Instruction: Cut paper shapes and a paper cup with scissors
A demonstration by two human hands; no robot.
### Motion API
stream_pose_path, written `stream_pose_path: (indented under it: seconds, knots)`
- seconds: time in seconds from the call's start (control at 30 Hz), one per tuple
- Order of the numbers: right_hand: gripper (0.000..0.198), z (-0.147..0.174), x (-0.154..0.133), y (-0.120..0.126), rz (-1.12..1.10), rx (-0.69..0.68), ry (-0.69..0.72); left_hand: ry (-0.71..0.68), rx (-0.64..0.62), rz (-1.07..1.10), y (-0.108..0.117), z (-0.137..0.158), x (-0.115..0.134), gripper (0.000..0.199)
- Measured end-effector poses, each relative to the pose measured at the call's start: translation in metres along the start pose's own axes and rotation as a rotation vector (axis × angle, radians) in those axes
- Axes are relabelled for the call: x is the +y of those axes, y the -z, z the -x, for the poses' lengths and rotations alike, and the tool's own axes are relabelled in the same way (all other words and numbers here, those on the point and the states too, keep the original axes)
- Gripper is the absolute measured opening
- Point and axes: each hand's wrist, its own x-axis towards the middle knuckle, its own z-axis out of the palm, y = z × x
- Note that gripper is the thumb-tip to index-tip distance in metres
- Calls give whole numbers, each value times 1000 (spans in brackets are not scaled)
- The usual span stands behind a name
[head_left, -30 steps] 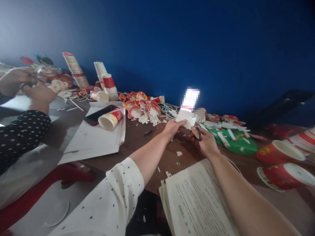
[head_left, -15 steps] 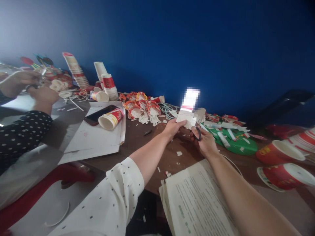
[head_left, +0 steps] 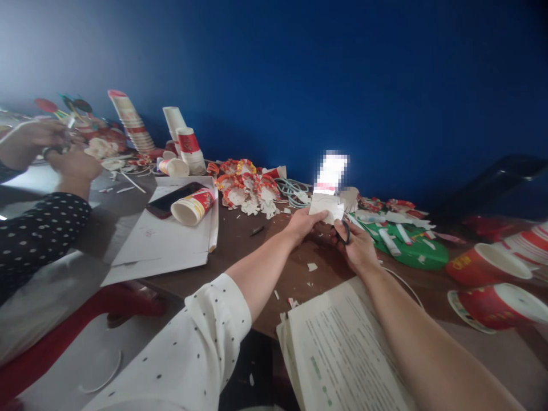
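My left hand [head_left: 303, 221] pinches a white piece of paper [head_left: 326, 206] between thumb and fingers, above the brown table. Close on its right, my right hand [head_left: 356, 246] is closed around scissors [head_left: 345, 233] with dark handles; their blades are mostly hidden by the paper and fingers. Just behind the paper stands a bright, blurred-out screen [head_left: 331, 172]. Small white paper scraps [head_left: 312, 266] lie on the table below my hands. A stack of printed sheets [head_left: 342, 342] lies at the near edge, under my right forearm.
Red-and-white cut paper pieces [head_left: 248, 185] and a coiled cable [head_left: 293, 191] lie behind. A green disc [head_left: 413, 251] and red paper cups [head_left: 488, 264] are to the right. Left are a phone [head_left: 171, 201], a tipped cup [head_left: 192, 207], stacked cups [head_left: 131, 123] and a co-worker's hands [head_left: 72, 160].
The paper and my left hand have shifted very slightly to the right. The scissors' handle has turned a little in my right hand. Everything else looks the same.
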Motion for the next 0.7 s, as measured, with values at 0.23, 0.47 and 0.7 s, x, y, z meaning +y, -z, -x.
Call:
stream_pose_path:
  seconds: [0.23, 0.47, 0.7]
  knots:
    - [39, 1, -2, -1, -21, 5, 2, -12, -19, -13, 0, -1, -2, 24]
    - [40, -2, 4, 2, 10, -18, 40, -27, -10, -12, 0, -1, -2, 24]
    - [38, -1, 3, -1, -31, 4, 29, -13, -10, -21, 0, 0, 0, 21]
